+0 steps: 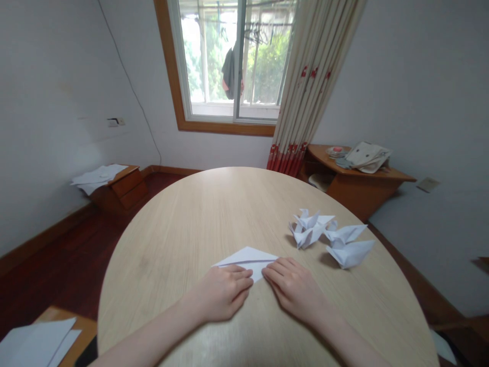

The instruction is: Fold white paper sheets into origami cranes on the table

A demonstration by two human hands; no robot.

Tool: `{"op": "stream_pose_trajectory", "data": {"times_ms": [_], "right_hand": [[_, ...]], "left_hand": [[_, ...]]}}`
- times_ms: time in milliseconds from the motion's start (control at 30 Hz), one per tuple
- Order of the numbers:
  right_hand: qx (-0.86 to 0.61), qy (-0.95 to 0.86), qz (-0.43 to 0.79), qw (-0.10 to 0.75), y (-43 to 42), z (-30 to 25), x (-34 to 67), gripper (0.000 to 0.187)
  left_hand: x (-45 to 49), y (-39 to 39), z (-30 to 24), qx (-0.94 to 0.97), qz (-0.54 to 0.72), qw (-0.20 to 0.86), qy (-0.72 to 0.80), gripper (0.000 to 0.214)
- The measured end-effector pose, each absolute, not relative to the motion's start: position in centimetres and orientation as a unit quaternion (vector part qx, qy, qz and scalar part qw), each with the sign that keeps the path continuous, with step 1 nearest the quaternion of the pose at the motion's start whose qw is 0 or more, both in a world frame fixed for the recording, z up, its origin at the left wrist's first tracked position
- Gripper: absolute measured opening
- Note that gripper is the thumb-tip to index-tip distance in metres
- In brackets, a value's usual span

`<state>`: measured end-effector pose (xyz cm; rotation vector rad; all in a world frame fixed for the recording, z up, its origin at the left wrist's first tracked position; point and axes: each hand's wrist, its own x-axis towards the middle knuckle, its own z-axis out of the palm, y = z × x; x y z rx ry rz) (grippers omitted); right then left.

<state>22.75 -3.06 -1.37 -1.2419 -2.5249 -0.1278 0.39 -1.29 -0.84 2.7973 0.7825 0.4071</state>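
Note:
A white sheet of folded paper [248, 254] lies on the round wooden table [183, 219] in front of me. Its far side rises to a blunt peak, and a folded edge runs across it from left to right. My left hand [225, 290] is closed over the paper's near left part, fingers bent and pressed together. On the right corner, my right hand [292, 285] grips the paper with its fingertips drawn together. Both hands cover part of the sheet, so its near left and right edges are hidden.
Several folded paper birds [349, 253] stand in a cluster on the table's right side. Loose white sheets [38, 341] lie on a surface at the lower left. Beyond the table are a small cabinet [126, 188], a curtain [305, 86] and a corner desk [362, 176] holding a bag.

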Motion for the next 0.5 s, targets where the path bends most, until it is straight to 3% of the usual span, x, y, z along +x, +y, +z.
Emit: {"op": "stream_pose_trajectory", "data": {"times_ms": [367,500], "right_hand": [[-0.432,-0.877,-0.037,0.206,-3.3,-2.2,21.7,0.02],[-0.441,-0.867,-0.007,0.231,-3.2,-2.5,21.8,0.03]], "left_hand": [[0.2,-0.9,-1.8,0.95,0.164,0.125,0.235,0.026],[0.2,-0.7,-2.0,0.952,0.171,0.082,0.239,0.026]]}}
